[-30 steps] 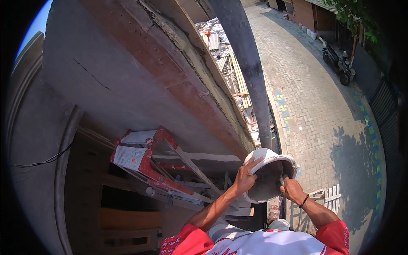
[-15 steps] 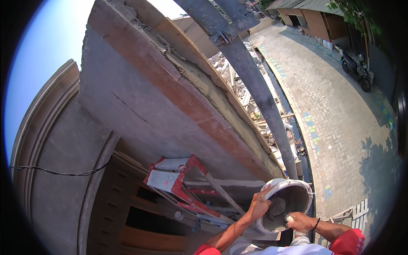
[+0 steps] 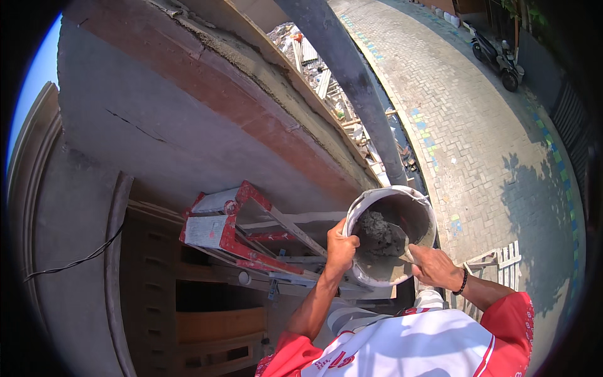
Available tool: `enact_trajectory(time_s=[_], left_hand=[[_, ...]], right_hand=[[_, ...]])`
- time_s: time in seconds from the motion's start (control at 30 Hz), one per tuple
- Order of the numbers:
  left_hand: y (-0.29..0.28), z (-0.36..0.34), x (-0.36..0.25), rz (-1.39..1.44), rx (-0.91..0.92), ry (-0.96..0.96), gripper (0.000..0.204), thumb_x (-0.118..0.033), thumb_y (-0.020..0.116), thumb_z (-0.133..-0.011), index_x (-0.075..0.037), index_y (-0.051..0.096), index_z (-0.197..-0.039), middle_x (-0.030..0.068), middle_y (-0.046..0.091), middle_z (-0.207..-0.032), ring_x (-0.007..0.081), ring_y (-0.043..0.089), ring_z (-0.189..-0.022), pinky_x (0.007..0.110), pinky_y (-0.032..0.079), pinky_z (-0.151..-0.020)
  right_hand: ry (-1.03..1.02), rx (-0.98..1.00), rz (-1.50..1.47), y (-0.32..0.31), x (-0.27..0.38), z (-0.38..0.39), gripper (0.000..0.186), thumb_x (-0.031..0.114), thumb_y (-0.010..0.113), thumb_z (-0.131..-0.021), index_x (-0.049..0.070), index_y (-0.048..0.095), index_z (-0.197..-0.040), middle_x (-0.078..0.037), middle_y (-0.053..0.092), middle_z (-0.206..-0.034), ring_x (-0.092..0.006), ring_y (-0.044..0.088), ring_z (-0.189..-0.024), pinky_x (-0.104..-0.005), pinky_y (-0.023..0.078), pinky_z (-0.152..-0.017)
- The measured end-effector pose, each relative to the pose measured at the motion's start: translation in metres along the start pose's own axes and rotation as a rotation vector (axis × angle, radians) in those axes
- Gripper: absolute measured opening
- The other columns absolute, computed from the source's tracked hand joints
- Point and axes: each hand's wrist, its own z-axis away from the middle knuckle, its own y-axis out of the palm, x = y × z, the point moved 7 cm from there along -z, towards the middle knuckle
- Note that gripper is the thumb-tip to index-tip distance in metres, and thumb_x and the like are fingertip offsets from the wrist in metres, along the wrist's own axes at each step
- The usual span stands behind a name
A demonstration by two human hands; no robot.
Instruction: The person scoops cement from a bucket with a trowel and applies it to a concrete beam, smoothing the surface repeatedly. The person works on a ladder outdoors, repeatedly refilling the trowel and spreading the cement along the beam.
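My left hand (image 3: 342, 247) is closed on the left rim of a whitish bucket (image 3: 417, 215), thumb hooked over the edge. The bucket's mouth tilts toward me. Lumpy wet grey mortar (image 3: 375, 234) lies inside it, piled toward the left. My right hand (image 3: 436, 267), with a dark bead bracelet at the wrist, is wrapped round the handle of a trowel (image 3: 399, 240). The trowel's blade rests in the mortar, partly hidden by it.
A red and white stepladder (image 3: 228, 221) stands left of the bucket. Above runs a grey concrete slab (image 3: 169, 107) with a board along its edge. A dark pole (image 3: 358, 81) slants beyond it. Rubble, a paved lane (image 3: 465, 113), a parked motorbike (image 3: 496, 58) and wooden slats (image 3: 507, 264) lie lower.
My view has tipped down, so the bucket and both hands sit higher and further left in it. The trowel blade and mortar now show more plainly inside the bucket.
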Motion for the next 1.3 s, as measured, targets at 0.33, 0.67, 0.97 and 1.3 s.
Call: enact_trajectory(time_s=[0.33, 0.67, 0.97, 1.3], left_hand=[[0.012, 0.003, -0.005, 0.088, 0.03, -0.029, 0.066, 0.012, 0.047, -0.06, 0.009, 0.057, -0.125, 0.0057, 0.064, -0.106, 0.0105, 0.055, -0.089, 0.021, 0.044, -0.076], [0.023, 0.009, -0.008, 0.029, 0.062, -0.016, 0.07, 0.01, 0.048, -0.061, 0.009, 0.051, -0.131, 0.0139, 0.058, -0.126, 0.0174, 0.052, -0.115, 0.025, 0.039, -0.096], [0.018, 0.023, -0.023, 0.056, 0.016, 0.059, 0.066, 0.009, 0.05, -0.064, 0.009, 0.054, -0.129, 0.0129, 0.059, -0.124, 0.0175, 0.053, -0.115, 0.026, 0.037, -0.1], [0.005, 0.028, -0.021, 0.368, 0.056, 0.058, 0.04, -0.002, 0.062, -0.091, 0.009, 0.054, -0.129, 0.009, 0.06, -0.123, 0.014, 0.055, -0.11, 0.029, 0.041, -0.099]], right_hand=[[0.161, 0.129, 0.139, -0.052, -0.011, 0.024, 0.028, 0.013, 0.059, -0.086, -0.001, 0.044, -0.104, -0.023, 0.059, -0.074, -0.0427, 0.062, -0.073, -0.0503, 0.049, -0.065], [0.058, 0.244, -0.301, 0.002, -0.033, 0.009, 0.034, 0.019, 0.053, -0.084, -0.008, 0.046, -0.103, -0.024, 0.058, -0.076, -0.0363, 0.06, -0.064, -0.0447, 0.049, -0.065], [0.029, 0.298, -0.567, 0.025, -0.005, -0.012, 0.02, 0.011, 0.052, -0.081, 0.0, 0.048, -0.096, -0.012, 0.054, -0.066, -0.0195, 0.058, -0.055, -0.0373, 0.047, -0.049], [0.266, 0.349, -0.711, 0.017, 0.0, 0.018, 0.028, 0.007, 0.063, -0.079, 0.001, 0.054, -0.105, -0.008, 0.055, -0.06, -0.0175, 0.054, -0.047, -0.0349, 0.044, -0.047]])
